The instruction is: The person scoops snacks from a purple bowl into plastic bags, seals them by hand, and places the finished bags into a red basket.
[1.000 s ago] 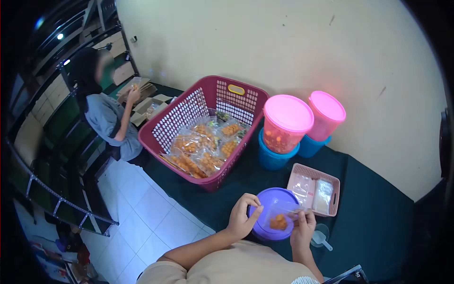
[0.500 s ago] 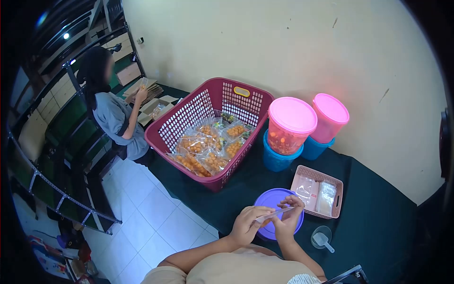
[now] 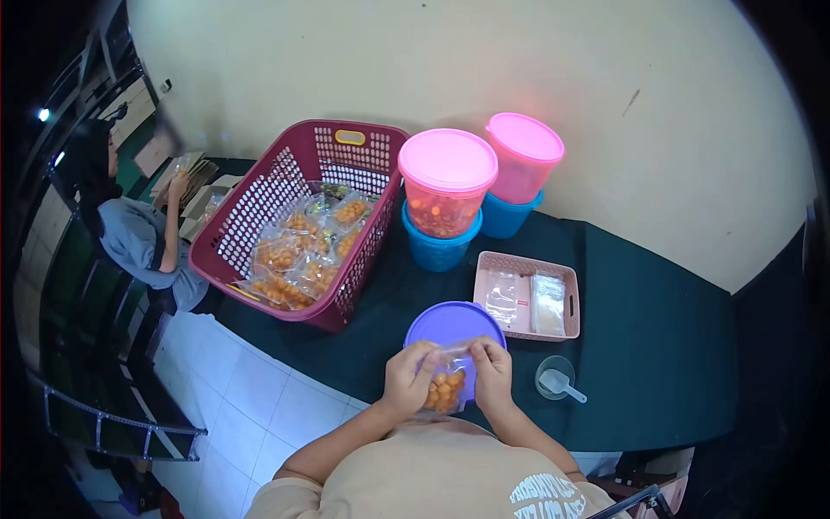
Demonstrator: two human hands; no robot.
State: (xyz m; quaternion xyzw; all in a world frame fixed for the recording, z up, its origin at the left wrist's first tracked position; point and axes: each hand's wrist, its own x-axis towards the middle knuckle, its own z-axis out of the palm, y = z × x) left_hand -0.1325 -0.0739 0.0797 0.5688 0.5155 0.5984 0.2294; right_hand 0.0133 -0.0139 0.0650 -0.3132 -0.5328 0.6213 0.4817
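Between my hands hangs a clear plastic bag (image 3: 444,391) with round orange snacks in its lower part. My left hand (image 3: 408,379) pinches the bag's upper left corner, and my right hand (image 3: 493,372) pinches the upper right. Just behind the bag is a purple lid (image 3: 441,320), partly hidden by the bag and my hands. To the right a pink tray (image 3: 527,297) holds stacks of clear plastic bags. In front of the tray a white scoop (image 3: 558,382) rests in a clear cup (image 3: 543,370).
A maroon basket (image 3: 337,307) with several filled snack bags stands at left on the dark green tablecloth (image 3: 648,346). Pink-lidded tubs (image 3: 445,186) sit on blue tubs (image 3: 441,246) near the wall. Another person (image 3: 138,233) stands at far left, holding a small bag.
My view has swung right, so things appear further left. My hands have turned the bag upright to face me, and each now grips a top corner.
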